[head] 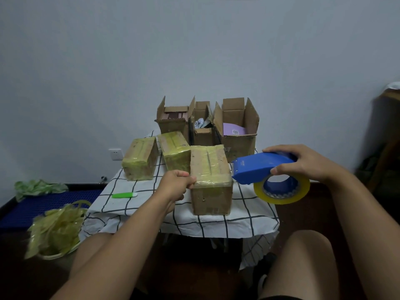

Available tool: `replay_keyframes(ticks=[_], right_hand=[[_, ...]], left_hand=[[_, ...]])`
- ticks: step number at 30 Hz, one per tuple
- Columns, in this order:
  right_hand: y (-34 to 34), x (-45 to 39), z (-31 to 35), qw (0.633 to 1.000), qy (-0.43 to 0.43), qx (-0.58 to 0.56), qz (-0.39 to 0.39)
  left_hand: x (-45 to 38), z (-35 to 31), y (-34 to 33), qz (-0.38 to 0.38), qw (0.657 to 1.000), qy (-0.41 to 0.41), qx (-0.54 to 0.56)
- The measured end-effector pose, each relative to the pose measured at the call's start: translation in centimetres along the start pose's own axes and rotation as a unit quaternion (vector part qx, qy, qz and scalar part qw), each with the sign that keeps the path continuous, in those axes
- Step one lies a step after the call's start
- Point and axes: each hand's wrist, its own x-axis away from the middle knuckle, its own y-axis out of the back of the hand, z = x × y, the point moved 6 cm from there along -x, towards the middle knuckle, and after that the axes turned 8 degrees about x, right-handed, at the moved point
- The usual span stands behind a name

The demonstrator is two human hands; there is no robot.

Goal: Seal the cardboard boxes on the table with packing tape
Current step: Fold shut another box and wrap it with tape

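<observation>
While left hand (176, 182) pinches one of three taped boxes (210, 169), right hand (303, 161) fingers grip the tape dispenser (255, 169); three open boxes (236, 126) behind.

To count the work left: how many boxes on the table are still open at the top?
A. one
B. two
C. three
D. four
C: three open boxes stand in the back row with flaps up; the three in front are taped shut.
</observation>
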Motion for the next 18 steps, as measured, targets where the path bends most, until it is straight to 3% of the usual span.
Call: replay_keyframes(ticks=[11,12,14,16,18], right_hand=[[-1.1,0.3,-0.8,1.0,-0.012,-0.017,0.012],[-1.1,0.4,-0.8,1.0,-0.012,-0.022,0.01],[-1.3,0.4,-0.9,0.999,-0.015,-0.035,0.009],[-1.5,0.5,-0.8,0.999,-0.018,-0.038,0.014],[-1.5,0.6,-0.7,0.999,-0.021,-0.038,0.015]], left_hand=[[0.4,1.1,0.2,0.039,0.993,0.1,-0.057],[0.1,1.0,0.3,0.031,0.994,0.069,-0.083],[-0.2,0.1,0.1,-0.008,0.978,-0.083,-0.19],[1.4,-1.6,-1.0,-0.049,0.899,-0.301,-0.316],[3.0,-1.7,-3.1,-0.021,0.797,-0.427,-0.427]])
